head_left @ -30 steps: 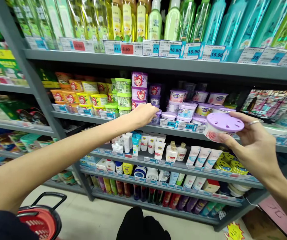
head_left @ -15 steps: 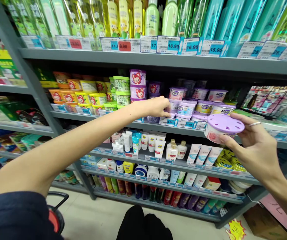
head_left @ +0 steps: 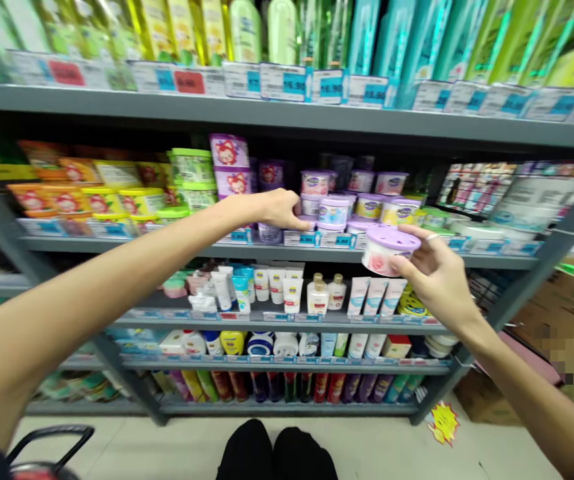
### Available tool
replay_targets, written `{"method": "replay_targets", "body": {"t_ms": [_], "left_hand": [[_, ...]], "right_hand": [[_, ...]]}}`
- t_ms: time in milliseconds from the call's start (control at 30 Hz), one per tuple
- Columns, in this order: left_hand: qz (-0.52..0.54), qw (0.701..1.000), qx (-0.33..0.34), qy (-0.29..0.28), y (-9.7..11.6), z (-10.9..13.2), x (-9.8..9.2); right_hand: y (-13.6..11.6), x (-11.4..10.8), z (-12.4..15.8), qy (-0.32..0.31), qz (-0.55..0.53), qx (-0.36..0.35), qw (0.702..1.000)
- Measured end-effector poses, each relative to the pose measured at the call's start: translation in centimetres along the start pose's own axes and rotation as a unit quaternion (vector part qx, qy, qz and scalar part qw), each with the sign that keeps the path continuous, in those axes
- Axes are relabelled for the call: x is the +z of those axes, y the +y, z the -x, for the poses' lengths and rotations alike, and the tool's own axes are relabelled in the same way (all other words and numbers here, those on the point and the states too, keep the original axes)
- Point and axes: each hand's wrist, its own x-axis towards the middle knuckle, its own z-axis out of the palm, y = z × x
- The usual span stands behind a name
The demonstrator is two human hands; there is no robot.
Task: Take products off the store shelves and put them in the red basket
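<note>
The left hand (head_left: pixel 281 208) sits immediately left of the blue-label tub (head_left: pixel 334 212), fingers curled beside a small stack (head_left: pixel 313 203); whether it grips anything cannot be told. The right hand (head_left: pixel 439 270) pinches the rose-label tub (head_left: pixel 391 252) between thumb and fingers, to the right of the blue-label tub and nearer the viewer.

A sideways nudge from the curled fingers could topple the small stack, since its tubs rest loosely on one another, and push the blue-label tub over the shelf edge (head_left: pixel 267 252). The one-sided pinch might let the rose-label tub tilt or slip if its wall proves slick.

The tubs look like smooth, glossy plastic, round and slightly tapered; the rose-label tub's flat purple lid has small cut-outs. Left of the blue-label tub, fox-faced tubs (head_left: pixel 231 181) stand stacked. The grey shelf edge appears to be painted metal.
</note>
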Motion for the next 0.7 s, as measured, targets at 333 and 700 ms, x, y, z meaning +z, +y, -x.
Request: {"method": "replay_targets", "body": {"t_ms": [333, 700], "left_hand": [[0.043, 0.999, -0.002, 0.024, -0.1, 0.4, -1.9], [-0.008, 0.999, 0.027, 0.015, 0.6, 1.1, -0.7]], "right_hand": [[0.4, -0.9, 0.4, -0.011, -0.007, 0.002, 1.000], [0.4, -1.3, 1.1, -0.002, 0.001, 0.016, 1.000]]}}
